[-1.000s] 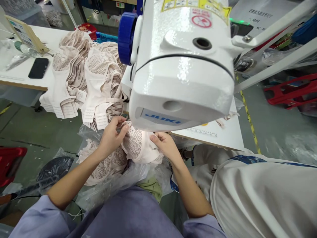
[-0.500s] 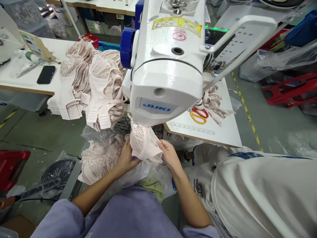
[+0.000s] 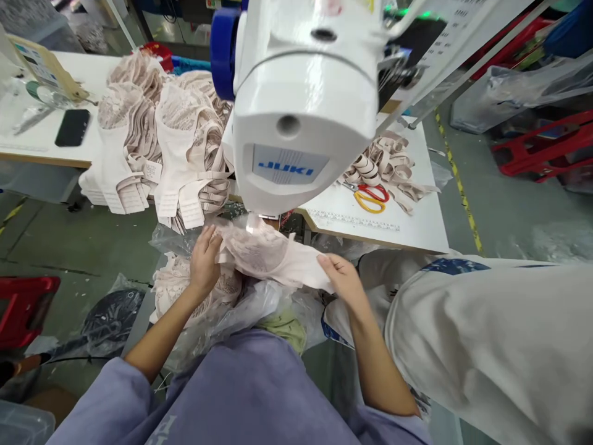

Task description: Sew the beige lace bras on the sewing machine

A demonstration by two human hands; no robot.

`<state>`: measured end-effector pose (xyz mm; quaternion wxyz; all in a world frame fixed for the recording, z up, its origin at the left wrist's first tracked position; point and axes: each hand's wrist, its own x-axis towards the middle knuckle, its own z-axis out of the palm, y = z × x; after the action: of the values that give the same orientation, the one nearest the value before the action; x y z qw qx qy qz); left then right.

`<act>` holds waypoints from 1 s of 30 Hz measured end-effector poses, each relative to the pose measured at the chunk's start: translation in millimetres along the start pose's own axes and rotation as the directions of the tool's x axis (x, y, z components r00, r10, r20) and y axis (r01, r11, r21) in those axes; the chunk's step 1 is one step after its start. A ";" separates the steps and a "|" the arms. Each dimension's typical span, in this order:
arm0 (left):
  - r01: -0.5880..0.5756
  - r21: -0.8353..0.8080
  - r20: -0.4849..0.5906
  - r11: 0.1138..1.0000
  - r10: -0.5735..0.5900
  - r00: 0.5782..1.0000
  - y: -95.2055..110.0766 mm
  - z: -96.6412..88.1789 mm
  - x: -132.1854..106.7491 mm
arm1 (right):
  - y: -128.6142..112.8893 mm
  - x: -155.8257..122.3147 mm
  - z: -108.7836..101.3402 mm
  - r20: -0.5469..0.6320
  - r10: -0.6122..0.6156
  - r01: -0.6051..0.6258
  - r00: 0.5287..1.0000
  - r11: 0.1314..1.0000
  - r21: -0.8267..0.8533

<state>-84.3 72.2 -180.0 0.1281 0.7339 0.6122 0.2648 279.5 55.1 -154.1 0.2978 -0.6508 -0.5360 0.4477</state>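
A pale pink lace bra (image 3: 259,247) is stretched between my two hands, just below and in front of the head of a white sewing machine (image 3: 301,111). My left hand (image 3: 205,259) is closed on its left end, near the lace cup. The plain band at the other end is pinched between the thumb and fingers of my right hand (image 3: 343,278). Under my left hand lies a heap of similar lace bras (image 3: 178,287) in clear plastic. The machine's head hides its needle area.
Stacked bras (image 3: 178,148) hang over the table edge at left, near a black phone (image 3: 73,127). Scissors (image 3: 370,199) and loose straps (image 3: 389,161) lie on the right tabletop (image 3: 370,224). A person in light clothing (image 3: 463,334) is close on my right.
My hands have moved apart, the left one leftward and up, the right one rightward, and the bra is now spread out between them. The camera view has shifted.
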 end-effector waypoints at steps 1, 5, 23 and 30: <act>-0.031 0.031 -0.003 0.999 0.031 1.000 5.5 3.7 -1.4 | 14.5 -0.9 -10.6 -0.031 0.040 -0.043 0.999 0.993 -0.110; -0.156 -0.070 0.377 0.985 0.171 0.910 30.1 34.6 -17.2 | 62.2 -1.1 -32.2 -0.105 0.161 -0.191 0.981 0.862 -0.469; 0.323 0.495 0.333 0.807 -0.520 0.787 -51.3 -59.4 -127.7 | 45.7 38.6 132.4 0.271 -0.223 0.335 0.936 0.800 -0.498; 0.220 0.091 0.310 0.971 -0.238 0.921 12.9 -112.4 -94.0 | -64.6 2.7 178.9 0.617 -0.529 0.668 0.582 0.744 0.009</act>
<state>-145.2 -36.8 -102.3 0.2351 0.6936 0.6721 0.1092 90.3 57.2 -174.2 0.1767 -0.2887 -0.8354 0.4329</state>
